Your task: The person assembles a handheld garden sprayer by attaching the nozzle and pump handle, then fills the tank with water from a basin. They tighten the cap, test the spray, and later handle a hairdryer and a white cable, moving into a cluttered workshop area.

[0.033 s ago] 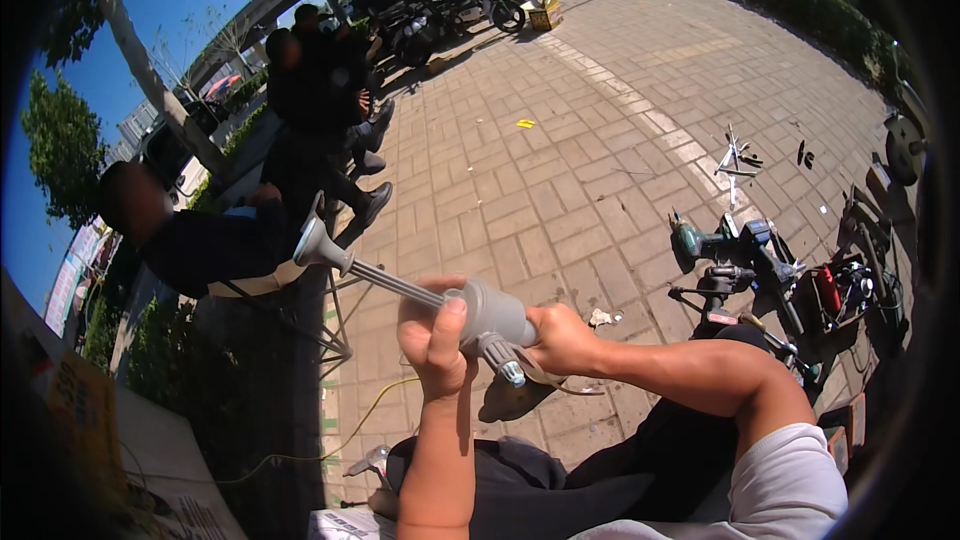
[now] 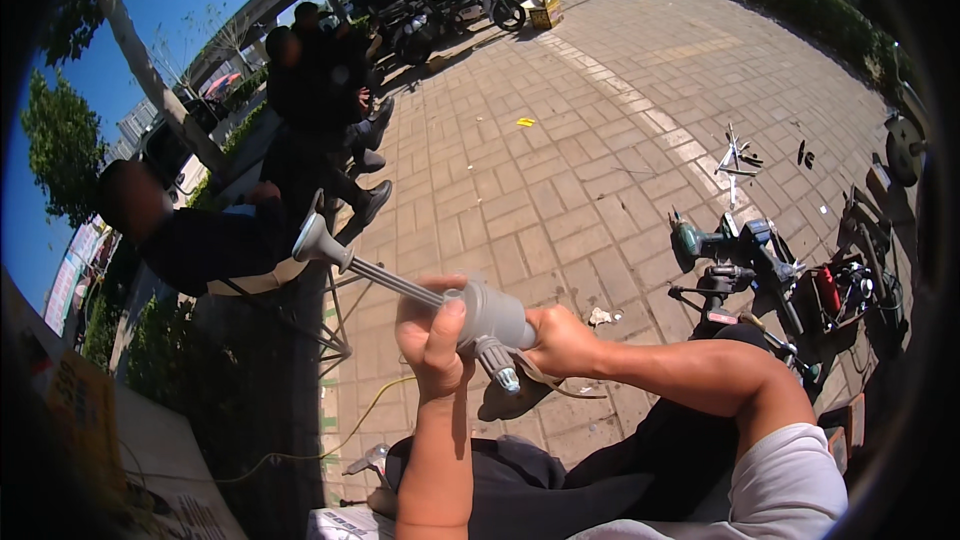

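Both my hands hold a long grey plastic device point(image 2: 488, 317) in front of me. It has a thick cylinder, thin parallel rods and a flared, funnel-like end pointing up and left. A ribbed grey collar with a pale blue tip juts from its underside. My left hand point(image 2: 435, 340) is closed around the rod end of the cylinder, thumb up. My right hand point(image 2: 568, 342) grips the cylinder's narrower right end, hiding part of it. Below the right hand hangs a thin brownish strip point(image 2: 548, 378).
People in dark clothes point(image 2: 310, 90) sit at the left. A green cordless drill point(image 2: 695, 238), other power tools and a red-bodied tool point(image 2: 828, 288) lie at the right. Beyond them are metal pieces point(image 2: 735, 158). A yellow cord point(image 2: 360, 420) crosses the lower left; motorbikes point(image 2: 450, 5) stand behind.
The ribbed collar under the grey device has shifted very slightly left and down. Both hands keep their hold.
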{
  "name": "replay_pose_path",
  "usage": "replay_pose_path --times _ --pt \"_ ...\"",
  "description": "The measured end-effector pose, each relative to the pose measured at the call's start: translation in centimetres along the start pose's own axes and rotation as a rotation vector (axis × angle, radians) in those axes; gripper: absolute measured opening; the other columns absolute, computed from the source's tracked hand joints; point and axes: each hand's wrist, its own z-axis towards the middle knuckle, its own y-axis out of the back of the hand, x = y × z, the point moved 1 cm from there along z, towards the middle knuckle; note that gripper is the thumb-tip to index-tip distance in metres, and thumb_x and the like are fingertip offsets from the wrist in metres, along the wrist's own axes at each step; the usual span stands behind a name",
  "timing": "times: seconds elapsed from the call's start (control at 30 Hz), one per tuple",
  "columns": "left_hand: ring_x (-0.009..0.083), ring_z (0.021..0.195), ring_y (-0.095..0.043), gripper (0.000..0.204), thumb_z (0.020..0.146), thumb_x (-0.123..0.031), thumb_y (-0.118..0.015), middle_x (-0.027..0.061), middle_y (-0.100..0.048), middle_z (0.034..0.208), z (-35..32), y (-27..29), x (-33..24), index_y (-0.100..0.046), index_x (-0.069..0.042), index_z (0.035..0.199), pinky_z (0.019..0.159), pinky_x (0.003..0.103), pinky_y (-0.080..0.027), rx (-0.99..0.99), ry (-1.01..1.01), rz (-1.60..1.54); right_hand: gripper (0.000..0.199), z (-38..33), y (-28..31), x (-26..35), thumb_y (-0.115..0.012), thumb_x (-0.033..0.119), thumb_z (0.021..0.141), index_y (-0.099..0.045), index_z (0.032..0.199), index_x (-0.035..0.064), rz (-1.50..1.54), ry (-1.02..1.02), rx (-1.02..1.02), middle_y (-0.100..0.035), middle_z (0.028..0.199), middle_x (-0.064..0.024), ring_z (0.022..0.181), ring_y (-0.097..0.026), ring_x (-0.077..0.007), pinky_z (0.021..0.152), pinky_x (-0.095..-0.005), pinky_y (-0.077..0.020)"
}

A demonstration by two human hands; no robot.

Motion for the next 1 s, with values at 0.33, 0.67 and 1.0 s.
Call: replay_pose_path --times 0.33,0.67,1.0 --pt "0.0242 0.097 -0.059 0.042 0.067 -0.018 -0.072 0.0124 -0.065 0.092 0.4 2.2 1.1 -0.059 -0.002 0.103 0.079 0.050 -0.056 0.328 0.062 -0.320 0.021 -2.0 -0.9 1.1 -0.064 0.015 0.076 -0.062 0.078 -0.0053 0.248 -0.109 0.313 -0.062 0.060 -0.0119 0.055 -0.059 -0.0164 0.053 -0.0328 -0.0474" --pt "0.0221 0.091 -0.061 0.044 0.070 -0.016 -0.072 0.0119 -0.064 0.097 1.8 1.5 2.7 -0.058 0.001 0.108 0.081 0.041 -0.054 0.366 0.208 -0.188 0.042 -0.7 0.2 -0.8 -0.070 0.021 0.072 -0.060 0.105 -0.0034 0.140 -0.081 0.272 -0.067 0.086 -0.0186 0.083 -0.066 -0.0277 0.077 -0.0374 -0.0511" --pt "0.0133 0.089 -0.059 0.029 0.078 -0.011 -0.066 0.0067 -0.065 0.102 4.2 1.8 5.0 -0.063 -0.003 0.106 0.084 0.029 -0.048 0.419 0.068 0.182 0.096 2.7 7.5 -0.9 -0.080 0.043 0.070 -0.032 0.147 0.0125 0.033 0.143 0.124 -0.038 0.146 -0.0146 0.138 -0.033 -0.0303 0.114 -0.0524 -0.0247"
